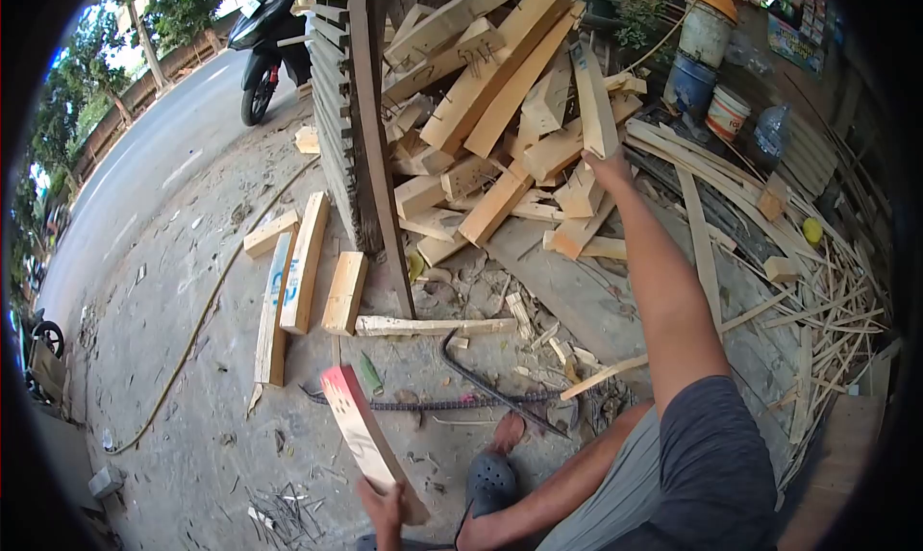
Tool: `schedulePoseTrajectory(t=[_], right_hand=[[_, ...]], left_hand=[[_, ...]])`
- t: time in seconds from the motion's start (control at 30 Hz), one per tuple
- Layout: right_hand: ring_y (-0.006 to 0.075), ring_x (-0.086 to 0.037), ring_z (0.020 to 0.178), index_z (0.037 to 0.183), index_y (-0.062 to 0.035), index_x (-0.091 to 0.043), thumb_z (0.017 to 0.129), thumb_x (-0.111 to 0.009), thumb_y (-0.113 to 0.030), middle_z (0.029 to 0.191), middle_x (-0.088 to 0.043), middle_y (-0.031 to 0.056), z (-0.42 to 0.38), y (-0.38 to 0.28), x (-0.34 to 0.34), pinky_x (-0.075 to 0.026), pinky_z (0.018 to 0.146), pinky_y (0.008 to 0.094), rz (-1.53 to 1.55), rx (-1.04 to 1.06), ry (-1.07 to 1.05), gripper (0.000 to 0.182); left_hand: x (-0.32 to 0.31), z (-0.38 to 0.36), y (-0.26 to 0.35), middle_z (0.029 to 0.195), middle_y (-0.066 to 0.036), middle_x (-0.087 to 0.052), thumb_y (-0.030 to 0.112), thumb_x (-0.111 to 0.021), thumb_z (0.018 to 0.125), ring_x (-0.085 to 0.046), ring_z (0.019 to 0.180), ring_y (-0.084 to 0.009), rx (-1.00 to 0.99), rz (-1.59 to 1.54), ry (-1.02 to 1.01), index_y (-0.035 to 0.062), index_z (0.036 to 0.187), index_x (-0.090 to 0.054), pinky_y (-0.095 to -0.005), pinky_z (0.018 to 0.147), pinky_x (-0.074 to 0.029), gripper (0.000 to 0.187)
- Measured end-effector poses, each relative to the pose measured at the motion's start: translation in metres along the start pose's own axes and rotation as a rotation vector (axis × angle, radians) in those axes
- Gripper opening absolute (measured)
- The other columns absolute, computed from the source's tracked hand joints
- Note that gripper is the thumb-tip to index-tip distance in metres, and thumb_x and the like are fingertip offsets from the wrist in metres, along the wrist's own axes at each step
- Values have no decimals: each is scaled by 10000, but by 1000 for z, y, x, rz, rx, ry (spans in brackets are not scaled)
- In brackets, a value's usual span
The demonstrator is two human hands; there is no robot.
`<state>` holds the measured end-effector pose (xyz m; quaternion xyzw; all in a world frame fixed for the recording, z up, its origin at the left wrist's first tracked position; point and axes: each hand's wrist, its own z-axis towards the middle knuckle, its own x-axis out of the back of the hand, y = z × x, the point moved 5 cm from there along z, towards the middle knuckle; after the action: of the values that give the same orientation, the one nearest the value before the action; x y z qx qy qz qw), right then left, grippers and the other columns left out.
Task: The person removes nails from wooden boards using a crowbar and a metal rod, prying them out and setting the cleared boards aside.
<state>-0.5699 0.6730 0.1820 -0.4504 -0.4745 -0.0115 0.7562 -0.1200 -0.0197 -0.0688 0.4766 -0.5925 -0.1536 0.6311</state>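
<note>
My left hand (385, 501) grips the lower part of a wooden block (363, 436) with a red-painted top end, tilted above the concrete floor near my feet. My right arm reaches forward to the wood pile, where my right hand (610, 169) is closed around the near end of a long pale beam (593, 104). Other thick beams (500, 70) lie heaped to the left of that hand, some with nails sticking out. A black pry bar (495, 388) rests on the floor in front of my shoes.
Several blocks (305, 262) lie left of an upright post (377, 147). Thin wood strips (836, 311) are heaped at right. Buckets (690, 80) stand at the back right. A motorbike (264, 46) stands by the road. Loose nails (284, 517) lie at lower left.
</note>
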Motion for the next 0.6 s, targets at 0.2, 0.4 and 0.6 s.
schedulePoseTrajectory(t=[0.2,0.4,0.6], right_hand=[[254,-663,1014,1478,-75,-494,920,-722,-378,1200,-651,159,-50,-3,22,-555,776,388,477,69,-195,675],[103,-504,547,1197,-40,-693,944,-695,-368,709,-583,-5,-79,18,94,-447,532,282,811,277,92,414],[331,-592,1279,1445,-26,-535,803,-800,-585,1366,-621,195,-39,11,39,-472,1059,455,545,23,-55,892]], left_hand=[[92,189,199,1299,-316,-541,308,-670,1005,-531,1204,-501,-511,280,505,-71,1446,-445,-495,1051,-430,623],[120,119,336,1282,-269,-597,214,-629,1030,-572,1227,-423,-696,58,370,-80,1372,-513,-466,1073,-435,466],[1,33,220,1273,-273,-613,233,-823,876,-587,1199,-446,-779,136,-286,-24,1315,-566,-482,1044,-461,570]])
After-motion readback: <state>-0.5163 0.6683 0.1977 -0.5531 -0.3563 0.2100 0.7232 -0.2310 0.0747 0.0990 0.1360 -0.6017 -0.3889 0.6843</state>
